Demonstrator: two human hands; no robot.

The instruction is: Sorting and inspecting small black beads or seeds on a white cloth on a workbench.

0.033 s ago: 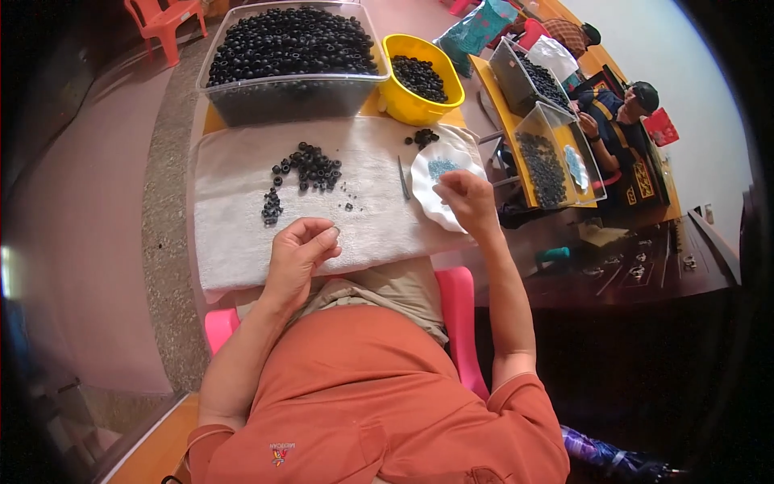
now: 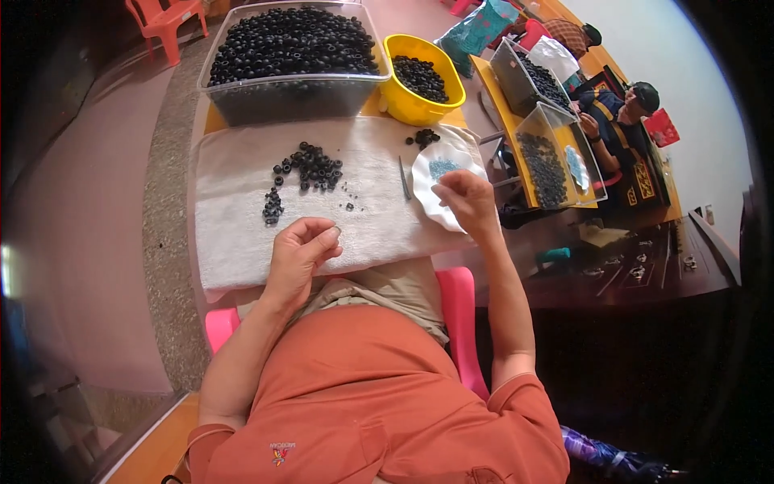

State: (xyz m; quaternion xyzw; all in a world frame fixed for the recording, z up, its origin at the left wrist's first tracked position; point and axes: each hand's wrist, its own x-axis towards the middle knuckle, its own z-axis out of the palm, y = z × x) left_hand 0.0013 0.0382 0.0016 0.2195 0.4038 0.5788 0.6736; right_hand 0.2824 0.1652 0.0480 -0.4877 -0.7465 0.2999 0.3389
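While the right hand (image 2: pixel 468 196) hovers, a slim tool (image 2: pixel 405 178) lies front-to-back.

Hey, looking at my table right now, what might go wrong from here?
Your right hand is over the scalloped white plate, so a bump might tip it and scatter the pale blue pieces.

The black ring-shaped pieces lie loose on the white cloth beyond your left hand; tugging the cloth could send some rolling.

The tiny dark bits beside them could easily get brushed away and lost.
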